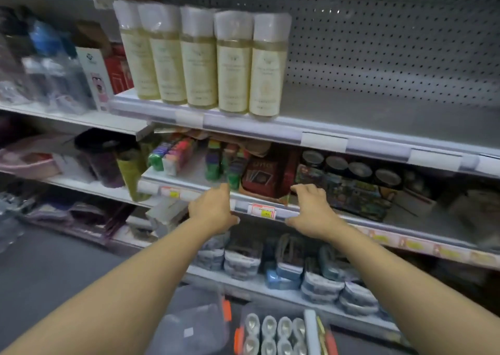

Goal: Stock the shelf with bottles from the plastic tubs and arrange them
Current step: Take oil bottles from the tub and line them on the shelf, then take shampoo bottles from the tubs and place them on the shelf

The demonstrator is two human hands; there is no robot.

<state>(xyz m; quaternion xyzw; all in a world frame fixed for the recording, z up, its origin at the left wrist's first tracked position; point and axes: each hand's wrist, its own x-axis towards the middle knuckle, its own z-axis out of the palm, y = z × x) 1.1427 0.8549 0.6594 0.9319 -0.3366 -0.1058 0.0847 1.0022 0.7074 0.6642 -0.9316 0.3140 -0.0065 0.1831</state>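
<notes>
both hands [213, 210] [311, 211] empty; 5 bottles [200, 59] shelved above.

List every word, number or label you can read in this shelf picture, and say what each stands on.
Nothing here reads clearly.
Cream bottles on the upper shelf: printed labels, too blurred to read.
Red box on the middle shelf: lettering on its face, illegible.
Price tag on the shelf edge between the hands: print too small to make out.
White box to the left: a logo, unreadable.

5 bottles [201, 59] on shelf [378, 111], hands below
</notes>
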